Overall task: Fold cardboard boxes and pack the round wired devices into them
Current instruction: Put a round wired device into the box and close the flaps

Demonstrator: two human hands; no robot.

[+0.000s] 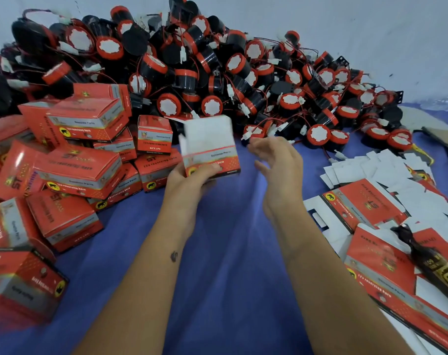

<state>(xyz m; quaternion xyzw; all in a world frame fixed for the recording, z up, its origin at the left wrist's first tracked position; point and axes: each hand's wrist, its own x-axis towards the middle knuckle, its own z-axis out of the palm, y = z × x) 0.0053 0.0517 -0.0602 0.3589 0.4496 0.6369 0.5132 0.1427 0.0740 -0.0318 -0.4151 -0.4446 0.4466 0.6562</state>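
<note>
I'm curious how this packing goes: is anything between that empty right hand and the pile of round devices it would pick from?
Nothing visible. The right hand, fingers loose and empty, hovers over bare blue cloth just short of the nearest round devices. The box, held by the left hand, sits off to its side.

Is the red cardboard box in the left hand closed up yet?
Not closed. The red cardboard box that the left hand grips has its white flaps standing up. Motion blur hides whether anything is inside.

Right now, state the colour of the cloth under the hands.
Blue cloth, clearest in the head view.
</note>
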